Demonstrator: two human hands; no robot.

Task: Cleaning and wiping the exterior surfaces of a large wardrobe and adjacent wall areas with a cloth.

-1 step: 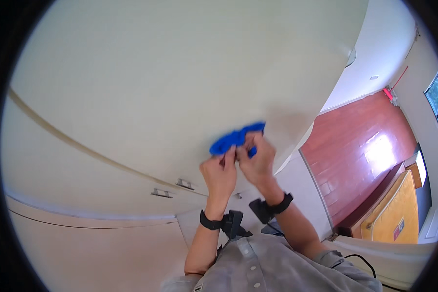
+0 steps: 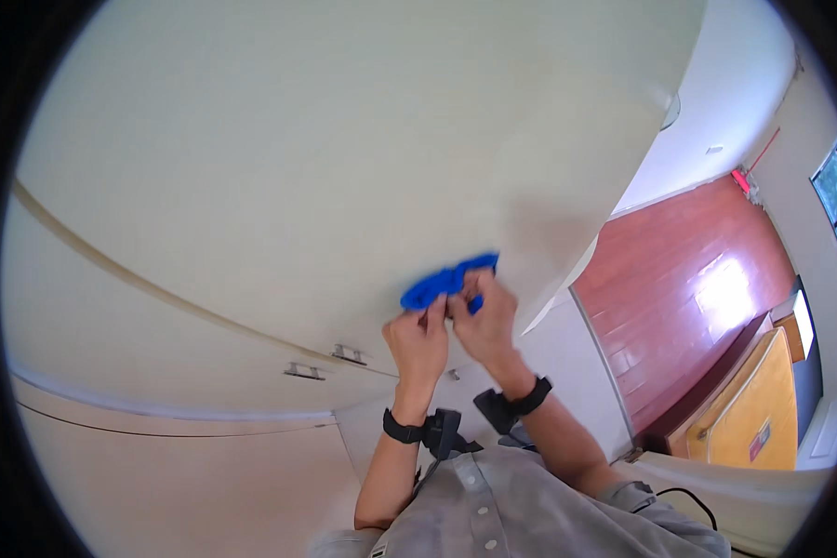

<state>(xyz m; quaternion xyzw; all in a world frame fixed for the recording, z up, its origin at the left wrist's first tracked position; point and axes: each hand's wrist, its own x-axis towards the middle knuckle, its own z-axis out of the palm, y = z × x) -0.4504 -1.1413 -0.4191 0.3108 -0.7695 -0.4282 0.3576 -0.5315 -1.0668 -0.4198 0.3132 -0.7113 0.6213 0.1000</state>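
Note:
A bunched bright blue cloth (image 2: 428,290) is between my two hands, close to the large cream cabinet door (image 2: 325,149). My left hand (image 2: 416,346) pinches its lower left part between thumb and fingers. Right beside it, my right hand (image 2: 490,321) is closed on the cloth's right part, and a bit of blue shows below its fingers. The two hands nearly meet at the fingertips. Whether the cloth touches the door cannot be made out. Both wrists wear black straps with small dark boxes.
Two metal handles (image 2: 349,353) sit at the cabinet's seam, left of my hands. To the right, beyond the door's edge, lies a reddish floor (image 2: 660,260). A yellow mattress-like panel (image 2: 744,400) leans at the lower right. A red-handled tool (image 2: 742,179) stands by the far wall.
Both hands and the blue cloth have shifted slightly nearer to my body. The grip on the cloth looks the same.

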